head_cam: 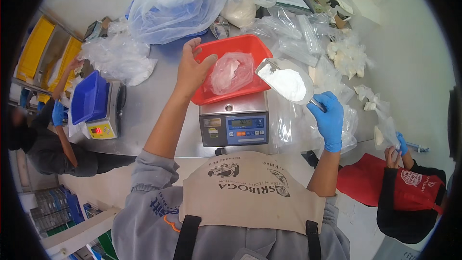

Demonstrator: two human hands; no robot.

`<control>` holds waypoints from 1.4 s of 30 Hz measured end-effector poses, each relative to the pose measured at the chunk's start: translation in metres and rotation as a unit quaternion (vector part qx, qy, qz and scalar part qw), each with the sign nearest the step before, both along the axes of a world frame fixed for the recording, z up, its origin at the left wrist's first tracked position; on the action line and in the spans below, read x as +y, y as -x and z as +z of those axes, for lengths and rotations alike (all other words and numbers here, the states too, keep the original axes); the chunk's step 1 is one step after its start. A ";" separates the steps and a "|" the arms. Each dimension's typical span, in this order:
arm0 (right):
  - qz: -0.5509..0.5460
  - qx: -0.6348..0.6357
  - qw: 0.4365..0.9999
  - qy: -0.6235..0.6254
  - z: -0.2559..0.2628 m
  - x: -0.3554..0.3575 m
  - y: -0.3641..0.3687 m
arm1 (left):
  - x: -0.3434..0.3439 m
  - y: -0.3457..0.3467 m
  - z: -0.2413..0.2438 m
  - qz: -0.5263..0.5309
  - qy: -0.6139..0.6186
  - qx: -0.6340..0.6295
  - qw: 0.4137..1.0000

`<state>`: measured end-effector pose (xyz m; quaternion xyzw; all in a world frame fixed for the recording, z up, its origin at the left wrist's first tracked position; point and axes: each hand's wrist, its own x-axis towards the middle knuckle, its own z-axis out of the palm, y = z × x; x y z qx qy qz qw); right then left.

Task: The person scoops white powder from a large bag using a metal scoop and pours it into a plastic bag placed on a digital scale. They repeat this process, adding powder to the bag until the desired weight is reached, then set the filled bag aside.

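My right hand [327, 121], in a blue glove, grips the handle of a metal scoop [309, 83]. White powder [287, 83] fills the scoop, whose front edge is at the right rim of a red plastic basin [202, 96]. Inside the basin lies a clear plastic bag [232, 72] with some white content. The basin rests on a digital bench scale [234, 130] with a lit display. My bare left hand [195, 65] is at the basin's left side, fingers apart and holding nothing; whether it touches the rim I cannot tell.
A large translucent bag [177, 14] in a blue tub holds white powder behind the basin. Clear plastic bags [296, 36] lie at the right. Leftward, a blue basin [88, 97] sits on a second scale [104, 128]. Co-workers stand at both sides; one holds a filled bag [384, 135].
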<state>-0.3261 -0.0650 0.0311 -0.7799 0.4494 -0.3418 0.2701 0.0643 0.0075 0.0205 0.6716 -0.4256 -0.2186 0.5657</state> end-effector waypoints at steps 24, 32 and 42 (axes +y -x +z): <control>-0.173 -0.073 0.982 -0.008 -0.012 0.022 0.139 | -0.081 0.056 0.095 -0.244 -0.037 0.253 0.935; -0.285 -0.058 0.957 0.009 -0.026 0.053 0.210 | -0.151 0.182 0.005 -0.332 -0.099 -0.060 0.936; -0.352 -0.089 0.932 -0.001 -0.054 0.077 0.267 | -0.173 0.244 -0.013 -0.332 -0.163 -0.473 0.799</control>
